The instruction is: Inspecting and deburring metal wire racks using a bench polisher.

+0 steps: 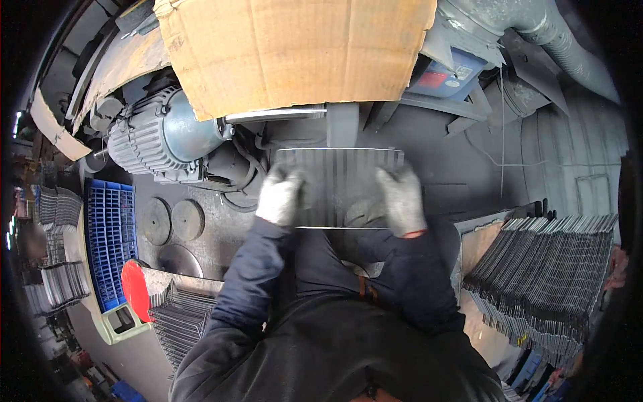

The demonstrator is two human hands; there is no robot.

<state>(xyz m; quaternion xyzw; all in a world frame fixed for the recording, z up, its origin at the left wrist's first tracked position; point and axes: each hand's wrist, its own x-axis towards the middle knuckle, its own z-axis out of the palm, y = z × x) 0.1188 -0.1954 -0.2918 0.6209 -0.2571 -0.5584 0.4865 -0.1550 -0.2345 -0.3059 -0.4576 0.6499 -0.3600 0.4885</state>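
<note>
A rectangular metal grate [335,181] with bright far and near edges spans the space in front of my body. Its bars are blurred, and parts of what lies below show faintly through it. My left hand [280,195], in a pale work glove, grips the grate's left side with the fingers bent around it. At the opposite side, my right hand [403,199] is closed on the right edge, also gloved. The fingertips of both hands are partly smeared or hidden.
A large cardboard sheet [295,53] overhangs the far side. An electric motor [161,130] is at the far left, above two round discs [157,221]. Stacked grates [542,275] stand at right; more wire grates [177,315] lie at lower left, near a blue plastic crate [110,234].
</note>
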